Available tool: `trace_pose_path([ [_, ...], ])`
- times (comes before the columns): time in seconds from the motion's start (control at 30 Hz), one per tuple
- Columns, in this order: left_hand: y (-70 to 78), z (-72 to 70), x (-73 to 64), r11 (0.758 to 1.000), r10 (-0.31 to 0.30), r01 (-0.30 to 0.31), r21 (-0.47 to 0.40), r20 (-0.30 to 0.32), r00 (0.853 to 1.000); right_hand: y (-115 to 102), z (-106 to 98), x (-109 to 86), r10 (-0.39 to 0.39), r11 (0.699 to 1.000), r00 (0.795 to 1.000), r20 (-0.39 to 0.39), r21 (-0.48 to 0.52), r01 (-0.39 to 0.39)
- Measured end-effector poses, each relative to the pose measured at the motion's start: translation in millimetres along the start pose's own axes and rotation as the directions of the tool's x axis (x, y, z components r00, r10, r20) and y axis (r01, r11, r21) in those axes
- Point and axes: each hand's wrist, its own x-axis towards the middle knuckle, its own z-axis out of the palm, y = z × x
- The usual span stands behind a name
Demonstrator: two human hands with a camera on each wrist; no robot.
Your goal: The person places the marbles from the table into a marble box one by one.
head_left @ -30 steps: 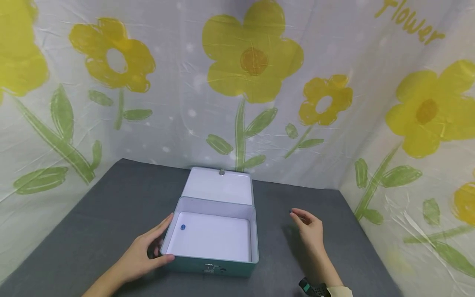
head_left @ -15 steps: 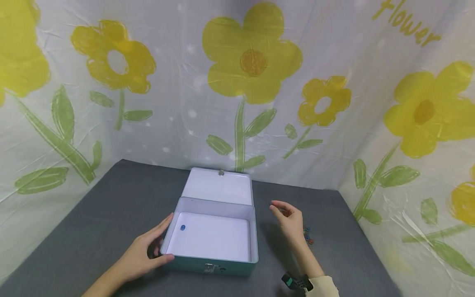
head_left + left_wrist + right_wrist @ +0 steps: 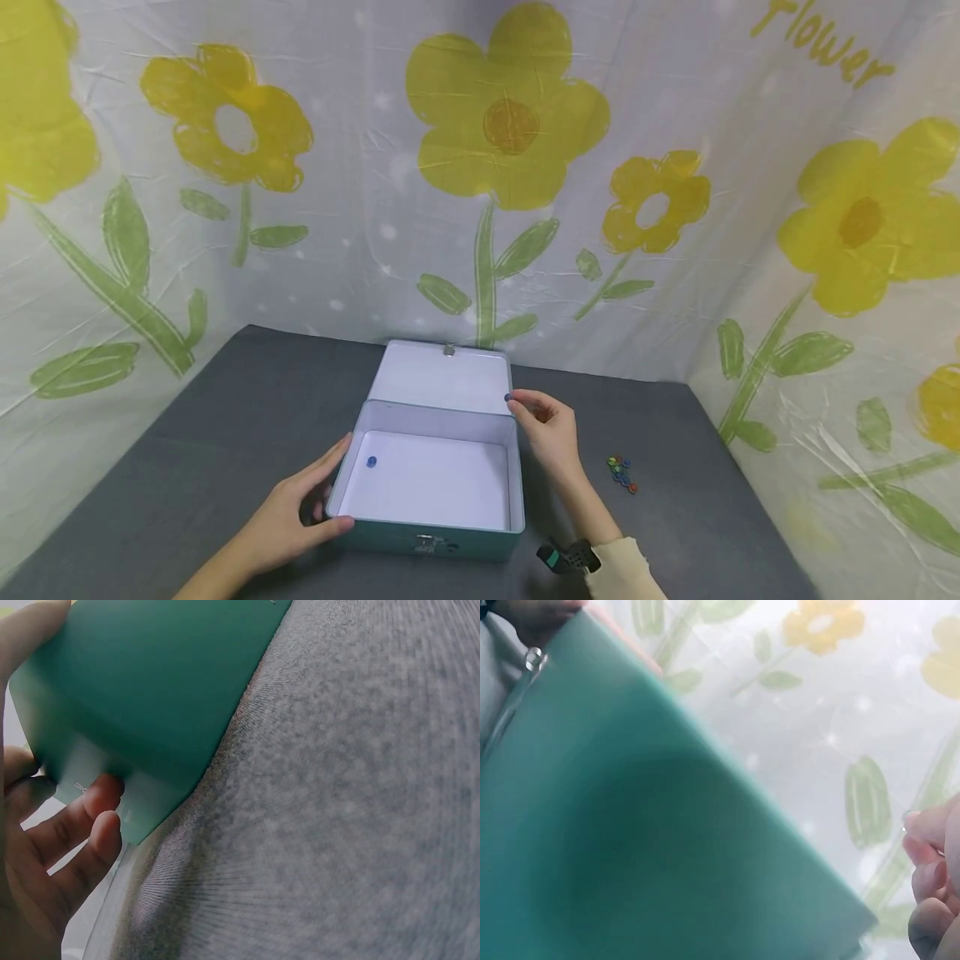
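An opened green tin box (image 3: 480, 546) with a white inside and a front latch stands on the dark table. My left hand (image 3: 288, 510) grips its left front corner, thumb at the front rim; in the left wrist view its fingertips touch the green wall (image 3: 142, 697). Between thumb and forefinger my right hand (image 3: 553, 433) pinches a small round blue bead (image 3: 508, 397), above the box's right back corner. Another blue bead (image 3: 372, 462) lies on the box floor at left. In the right wrist view the right hand (image 3: 937, 877) is beside the box; its bead is hardly visible.
Several small coloured beads (image 3: 625, 481) lie in a cluster on the table (image 3: 675, 517), right of the box. The lid (image 3: 442, 375) is folded back flat behind it. A flower-printed curtain (image 3: 360, 208) hangs behind the table and along its sides.
My right hand has moved left with the bead, from the right side of the table to the box's right edge, uncovering the bead cluster. My left hand stays on the box.
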Motion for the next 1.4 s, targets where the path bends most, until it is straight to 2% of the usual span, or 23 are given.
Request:
trace_pose_path([
  [0.33,0.2,0.0,-0.1,1.000,0.012,-0.012,0.000,-0.004,1.000,-19.6,27.6,0.7,-0.048,0.996,0.995,0.092,0.081,0.041],
  [0.8,-2.9,0.5,-1.5,1.000,0.019,-0.019,0.005,-0.006,1.000,-33.8,68.8,-5.7,-0.070,0.996,0.971,0.227,0.062,0.058],
  [0.97,-0.8,0.6,-1.1,1.000,0.012,-0.012,0.004,-0.004,1.000,-30.3,74.3,-8.3,-0.064,0.998,0.963,0.261,0.034,0.057],
  [1.23,-1.4,1.1,-1.0,1.000,0.011,-0.011,0.002,-0.005,1.000,-23.7,74.4,-10.8,-0.041,0.995,0.945,0.324,-0.075,0.069],
  [1.4,-1.4,0.3,0.0,1.000,0.028,-0.028,0.007,-0.014,1.000,-20.7,75.7,-10.7,-0.038,0.982,0.933,0.358,-0.158,0.101],
])
